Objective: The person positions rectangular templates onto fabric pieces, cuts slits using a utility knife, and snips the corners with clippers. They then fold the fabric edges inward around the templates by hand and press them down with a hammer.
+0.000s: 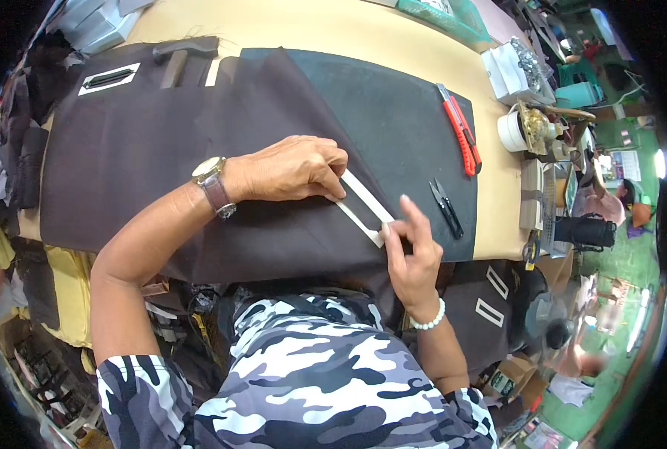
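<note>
Dark brown sheet material (146, 150) lies over the table, its folded edge running diagonally across a dark mat (401, 112). A white rectangular frame (367, 196) rests on the sheet near that edge. My left hand (292, 170), with a watch at the wrist, pinches the frame's upper left end, fingertips pressed together. At the frame's lower right corner, my right hand (415, 258) holds it between thumb and a finger, another finger raised. A bead bracelet circles the right wrist.
Right of the hands are a red cutter (460, 131) and small black snips (445, 208). A hammer (176, 61) and another white frame (109, 78) lie at upper left. A white box (507, 71) and a white cup (510, 132) stand at the table's right edge.
</note>
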Tool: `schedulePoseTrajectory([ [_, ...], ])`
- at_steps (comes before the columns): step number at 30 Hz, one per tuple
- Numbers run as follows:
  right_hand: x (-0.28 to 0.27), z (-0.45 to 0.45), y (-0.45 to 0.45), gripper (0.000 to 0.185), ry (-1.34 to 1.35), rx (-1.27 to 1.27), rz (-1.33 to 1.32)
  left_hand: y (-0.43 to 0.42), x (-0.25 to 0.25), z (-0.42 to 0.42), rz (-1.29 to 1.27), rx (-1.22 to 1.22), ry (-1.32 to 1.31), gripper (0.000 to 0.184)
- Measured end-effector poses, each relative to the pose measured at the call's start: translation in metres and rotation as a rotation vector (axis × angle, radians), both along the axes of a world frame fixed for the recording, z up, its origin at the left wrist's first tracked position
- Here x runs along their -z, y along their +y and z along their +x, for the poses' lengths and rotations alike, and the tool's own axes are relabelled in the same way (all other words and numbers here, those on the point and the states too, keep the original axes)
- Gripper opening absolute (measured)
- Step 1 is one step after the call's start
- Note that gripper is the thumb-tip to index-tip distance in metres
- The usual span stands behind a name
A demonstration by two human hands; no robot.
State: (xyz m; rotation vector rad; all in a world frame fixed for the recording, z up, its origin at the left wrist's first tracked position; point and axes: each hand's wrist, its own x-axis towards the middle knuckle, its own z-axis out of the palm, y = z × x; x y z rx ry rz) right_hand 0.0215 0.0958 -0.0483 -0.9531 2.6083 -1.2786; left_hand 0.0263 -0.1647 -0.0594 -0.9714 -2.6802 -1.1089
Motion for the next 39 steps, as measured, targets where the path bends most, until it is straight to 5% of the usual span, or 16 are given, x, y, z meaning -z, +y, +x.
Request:
schedulePoseTrajectory([
  [6, 0.002, -0.003, -0.019, 0.046, 0.332, 0.075, 0.218, -0.002, -0.001, -0.003, 0.016, 0.018, -0.005, 0.013],
  [11, 0.005, 0.001, -0.033, 0.058, 0.358, 0.098, 0.510, -0.002, 0.001, -0.005, 0.006, 0.043, -0.029, 0.012],
  [15, 0.014, 0.002, -0.064, 0.062, 0.430, 0.079, 0.537, -0.006, -0.006, -0.004, -0.096, 0.026, -0.001, 0.012],
  [22, 0.013, 0.004, -0.024, 0.068, 0.153, 0.196, 0.490, -0.024, -0.007, 0.002, -0.136, -0.021, -0.064, 0.012],
  [39, 0.014, -0.005, -0.051, 0.066, 0.358, 0.121, 0.608, -0.037, -0.007, 0.003, -0.133, -0.078, -0.093, 0.017],
])
